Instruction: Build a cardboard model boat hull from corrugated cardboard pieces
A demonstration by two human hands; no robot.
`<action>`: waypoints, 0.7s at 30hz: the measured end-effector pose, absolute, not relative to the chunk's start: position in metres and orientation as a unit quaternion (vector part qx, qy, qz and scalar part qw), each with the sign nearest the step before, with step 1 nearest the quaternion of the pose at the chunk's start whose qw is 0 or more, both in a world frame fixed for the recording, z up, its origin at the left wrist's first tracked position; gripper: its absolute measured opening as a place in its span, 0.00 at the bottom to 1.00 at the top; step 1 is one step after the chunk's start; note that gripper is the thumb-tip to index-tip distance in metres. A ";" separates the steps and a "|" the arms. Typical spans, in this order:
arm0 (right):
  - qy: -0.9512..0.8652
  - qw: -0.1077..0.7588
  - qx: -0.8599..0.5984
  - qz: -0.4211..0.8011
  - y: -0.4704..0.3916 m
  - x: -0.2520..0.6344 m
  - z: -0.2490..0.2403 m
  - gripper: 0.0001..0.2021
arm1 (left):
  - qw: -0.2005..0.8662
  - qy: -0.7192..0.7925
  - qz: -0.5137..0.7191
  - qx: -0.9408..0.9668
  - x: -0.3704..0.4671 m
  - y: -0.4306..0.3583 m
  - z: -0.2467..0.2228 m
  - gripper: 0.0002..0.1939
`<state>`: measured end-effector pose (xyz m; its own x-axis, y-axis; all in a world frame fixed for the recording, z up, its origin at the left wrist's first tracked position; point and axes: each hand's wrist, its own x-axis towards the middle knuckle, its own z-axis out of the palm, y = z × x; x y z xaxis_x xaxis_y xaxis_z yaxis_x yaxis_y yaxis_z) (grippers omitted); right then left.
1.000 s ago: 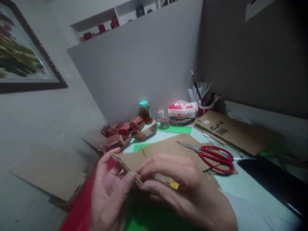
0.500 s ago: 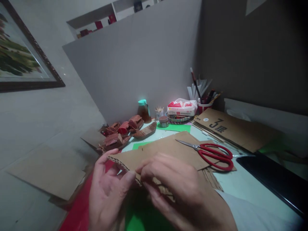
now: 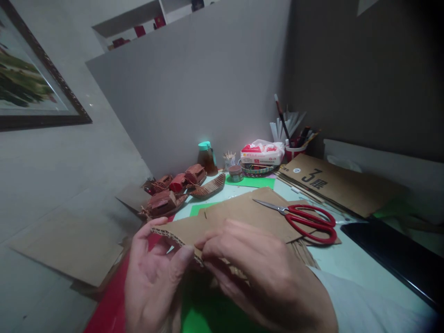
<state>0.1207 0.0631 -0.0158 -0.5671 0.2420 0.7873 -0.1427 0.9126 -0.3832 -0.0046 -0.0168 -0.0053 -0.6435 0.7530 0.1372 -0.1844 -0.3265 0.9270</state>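
Note:
A brown sheet of corrugated cardboard (image 3: 187,227) is held up toward me, its fluted edge facing me and bowed. My left hand (image 3: 157,277) grips its near left edge, the thumb on the edge and fingers behind. My right hand (image 3: 253,263) pinches the same edge farther right; its fingertips are partly hidden. Red-handled scissors (image 3: 298,217) lie on the cardboard's far right part, blades pointing left. Narrow cardboard strips (image 3: 305,254) show beside my right wrist. Beneath my hands is a green sheet (image 3: 208,310).
Several small brown model boats (image 3: 163,203) stand at the back left, near a jar with a turquoise lid (image 3: 207,159). Behind are a tissue pack (image 3: 262,153) and a pen holder (image 3: 295,151). Flat cardboard (image 3: 333,182) and a black glossy object (image 3: 391,259) lie to the right.
The view has shifted slightly. Both hands keep their hold on the cardboard, with hardly any visible movement along its edge.

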 end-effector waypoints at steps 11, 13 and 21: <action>-0.858 0.459 -0.045 0.226 0.064 0.119 -0.016 0.09 | 0.320 0.473 0.771 0.283 -0.005 -0.016 -0.011 0.27; -0.857 0.451 -0.040 0.246 0.066 0.121 -0.015 0.07 | 0.317 0.473 0.772 0.283 -0.005 -0.016 -0.011 0.27; -0.854 0.460 -0.019 0.243 0.065 0.122 -0.016 0.07 | 0.320 0.477 0.770 0.277 -0.004 -0.017 -0.006 0.27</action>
